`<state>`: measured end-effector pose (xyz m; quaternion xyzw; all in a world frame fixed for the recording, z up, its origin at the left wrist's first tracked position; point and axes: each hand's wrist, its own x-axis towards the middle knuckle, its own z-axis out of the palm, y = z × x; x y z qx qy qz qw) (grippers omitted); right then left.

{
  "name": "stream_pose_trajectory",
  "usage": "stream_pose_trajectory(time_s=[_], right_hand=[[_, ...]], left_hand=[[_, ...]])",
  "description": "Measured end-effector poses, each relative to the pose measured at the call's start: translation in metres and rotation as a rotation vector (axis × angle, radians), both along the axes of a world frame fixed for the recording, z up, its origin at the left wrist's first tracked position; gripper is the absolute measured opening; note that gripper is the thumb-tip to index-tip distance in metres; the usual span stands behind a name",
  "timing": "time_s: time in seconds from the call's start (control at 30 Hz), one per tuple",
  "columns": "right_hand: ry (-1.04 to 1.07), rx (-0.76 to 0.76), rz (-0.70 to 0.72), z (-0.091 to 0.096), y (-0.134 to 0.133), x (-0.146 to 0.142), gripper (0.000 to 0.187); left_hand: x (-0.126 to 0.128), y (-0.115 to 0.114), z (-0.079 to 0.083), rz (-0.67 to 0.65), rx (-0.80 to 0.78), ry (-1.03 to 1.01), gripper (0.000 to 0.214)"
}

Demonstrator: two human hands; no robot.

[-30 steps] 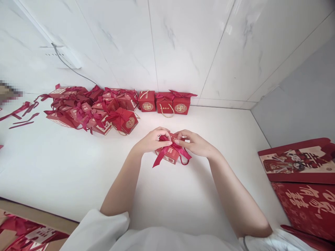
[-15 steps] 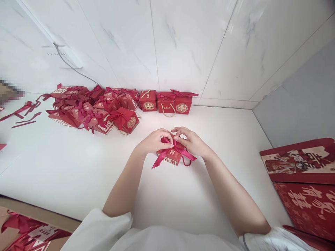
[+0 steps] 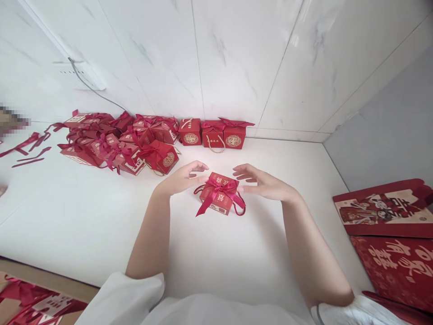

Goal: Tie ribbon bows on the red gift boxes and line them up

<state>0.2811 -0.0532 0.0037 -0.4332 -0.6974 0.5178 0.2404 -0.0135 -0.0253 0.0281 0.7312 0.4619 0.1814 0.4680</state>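
A small red gift box [image 3: 218, 204] with a dark pink ribbon bow [image 3: 221, 186] tied on top sits on the white table [image 3: 101, 216] in front of me. My left hand [image 3: 182, 177] hovers just left of the box, fingers spread and curved, holding nothing. On the other side of the box is my right hand [image 3: 262, 183], fingers stretched toward the bow and also holding nothing. The ribbon tails hang over the box's front and sides.
Several finished red boxes with bows [image 3: 135, 140] are piled along the back wall at the left, with three more [image 3: 216, 133] standing in a row. Loose ribbon strips [image 3: 29, 151] lie far left. Red printed cardboard sheets [image 3: 389, 216] are stacked at the right edge.
Both hands were pinching the ribbon on top of the box. They have let go and moved apart to either side, leaving a tied bow on the box.
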Motion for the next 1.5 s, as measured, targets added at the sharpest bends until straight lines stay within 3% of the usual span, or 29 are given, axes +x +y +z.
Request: stream_pose_trajectory(time_s=[0.07,0.13,0.2,0.3,0.37,0.43,0.53,0.6,0.73,0.87,0.93,1.17,1.37,1.43,1.5], right_hand=[[-0.038,-0.05,0.112,-0.005,-0.001,0.001,0.083],[-0.092,-0.078,0.146,-0.012,0.0,0.0,0.095],[-0.14,-0.077,0.093,-0.021,0.002,-0.002,0.09],[-0.14,-0.019,-0.002,-0.032,0.007,-0.006,0.066],[-0.105,0.039,-0.084,-0.038,0.012,-0.006,0.052],[-0.056,0.103,-0.226,-0.042,0.018,-0.007,0.042],[0.093,0.195,-0.504,-0.05,0.027,-0.012,0.036],[0.23,0.238,-0.662,-0.058,0.03,-0.023,0.037],[0.517,0.196,-0.823,-0.079,0.026,-0.057,0.038],[0.688,0.21,-0.853,-0.091,0.019,-0.082,0.033],[0.71,0.204,-0.887,-0.094,0.018,-0.086,0.032],[0.531,0.126,-0.923,-0.1,0.023,-0.086,0.033],[0.369,0.341,-0.934,-0.096,0.007,-0.083,0.046],[0.35,0.425,-0.873,-0.095,0.004,-0.072,0.053],[0.387,0.437,-0.73,-0.096,0.006,-0.058,0.06]], left_hand=[[-0.009,0.002,-0.005,-0.146,-0.018,0.018,0.079],[-0.013,0.005,-0.014,-0.25,-0.076,0.012,0.104],[-0.012,0.008,-0.028,-0.314,-0.17,-0.026,0.111],[-0.001,0.014,-0.055,-0.385,-0.245,-0.126,0.103],[0.009,0.019,-0.075,-0.311,-0.183,-0.22,0.095],[0.019,0.023,-0.093,-0.135,-0.066,-0.331,0.09],[0.032,0.026,-0.114,0.148,0.097,-0.42,0.09],[0.037,0.026,-0.122,0.226,0.151,-0.43,0.095],[0.04,0.023,-0.124,0.145,0.146,-0.533,0.101],[0.052,0.021,-0.124,0.198,0.002,-0.781,0.074],[0.059,0.021,-0.125,0.238,-0.005,-0.819,0.07],[0.064,0.023,-0.12,0.221,0.013,-0.722,0.054],[0.05,0.016,-0.119,0.274,0.17,-0.583,0.04],[0.036,0.015,-0.115,0.226,0.164,-0.506,0.035],[0.02,0.016,-0.109,0.091,0.132,-0.419,0.033]])
